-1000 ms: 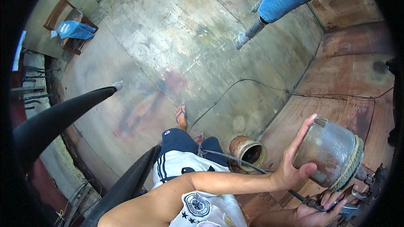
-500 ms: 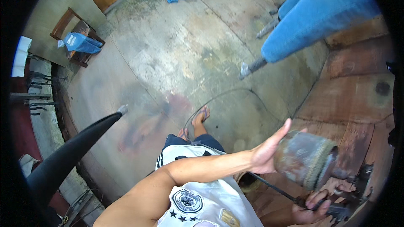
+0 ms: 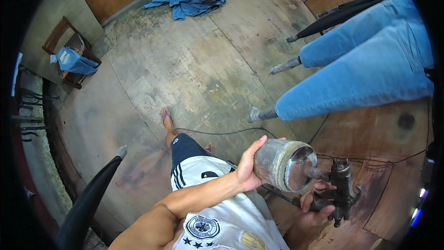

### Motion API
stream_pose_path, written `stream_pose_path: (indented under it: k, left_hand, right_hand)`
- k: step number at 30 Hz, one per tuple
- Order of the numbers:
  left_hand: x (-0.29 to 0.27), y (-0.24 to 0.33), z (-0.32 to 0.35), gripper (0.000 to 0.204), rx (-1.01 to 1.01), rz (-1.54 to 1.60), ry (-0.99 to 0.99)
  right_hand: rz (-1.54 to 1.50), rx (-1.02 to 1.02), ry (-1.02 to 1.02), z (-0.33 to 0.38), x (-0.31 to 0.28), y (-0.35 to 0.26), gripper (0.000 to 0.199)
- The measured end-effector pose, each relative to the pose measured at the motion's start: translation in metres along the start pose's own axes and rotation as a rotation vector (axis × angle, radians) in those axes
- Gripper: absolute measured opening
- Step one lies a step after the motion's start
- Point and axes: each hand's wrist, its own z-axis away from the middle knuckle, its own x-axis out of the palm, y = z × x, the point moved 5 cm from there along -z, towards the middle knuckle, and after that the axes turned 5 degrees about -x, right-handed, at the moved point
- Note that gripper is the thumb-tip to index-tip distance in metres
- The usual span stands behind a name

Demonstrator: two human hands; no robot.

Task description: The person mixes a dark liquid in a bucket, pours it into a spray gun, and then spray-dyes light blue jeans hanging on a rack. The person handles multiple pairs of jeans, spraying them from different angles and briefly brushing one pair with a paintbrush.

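In both hands' grip, spray gun (image 3: 323, 190)

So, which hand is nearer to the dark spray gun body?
Right. The right hand wraps the spray gun body from below. The left hand holds the metal cup on its far side, apart from the body.

Workshop; stained concrete floor (image 3: 194, 74), brown-painted wooden panels (image 3: 370, 203), paint spray gun (image 3: 340, 190).
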Motion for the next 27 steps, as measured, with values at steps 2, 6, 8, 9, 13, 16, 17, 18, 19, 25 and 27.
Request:
stream_pose_path:
  k: [2, 6, 8, 9, 13, 16, 17, 18, 19, 25, 27]
  left_hand:
    - [0.006, 0.047, 0.002, 0.067, 0.051, 0.004, 0.006]
    - [0.016, 0.13, 0.021, 0.066, 0.032, 0.026, 0.149]
    - [0.03, 0.197, 0.035, 0.066, 0.027, 0.012, 0.169]
    - [0.037, 0.225, 0.043, 0.066, 0.016, 0.008, 0.191]
    - [0.082, 0.322, 0.082, 0.066, 0.0, -0.048, 0.294]
    - [0.125, 0.391, 0.099, 0.067, 0.008, -0.102, 0.314]
    - [0.136, 0.411, 0.099, 0.067, -0.008, -0.111, 0.333]
    - [0.144, 0.428, 0.099, 0.067, -0.031, -0.12, 0.345]
    - [0.153, 0.445, 0.096, 0.068, -0.066, -0.134, 0.301]
    - [0.169, 0.492, 0.041, 0.071, -0.381, -0.246, 0.243]
    - [0.165, 0.493, 0.013, 0.072, -0.453, -0.318, 0.301]
  right_hand:
    - [-0.121, 0.091, -0.085, -0.02, 0.048, 0.009, 0.077]
    - [-0.158, 0.164, -0.042, -0.045, 0.142, 0.006, 0.069]
    - [-0.155, 0.242, -0.069, -0.065, 0.206, 0.005, 0.069]
    - [-0.154, 0.268, -0.054, -0.07, 0.234, 0.004, 0.069]
    - [-0.162, 0.371, 0.028, -0.094, 0.334, -0.018, 0.094]
    - [-0.212, 0.326, 0.072, -0.133, 0.404, -0.041, 0.084]
    - [-0.235, 0.311, 0.106, -0.145, 0.423, -0.047, 0.077]
    - [-0.25, 0.307, 0.148, -0.156, 0.44, -0.052, 0.07]
    - [-0.233, 0.272, 0.126, -0.168, 0.457, -0.057, 0.076]
    - [-0.305, 0.346, 0.118, -0.216, 0.49, -0.045, 0.094]
    - [-0.318, 0.292, 0.038, -0.229, 0.482, -0.032, 0.105]
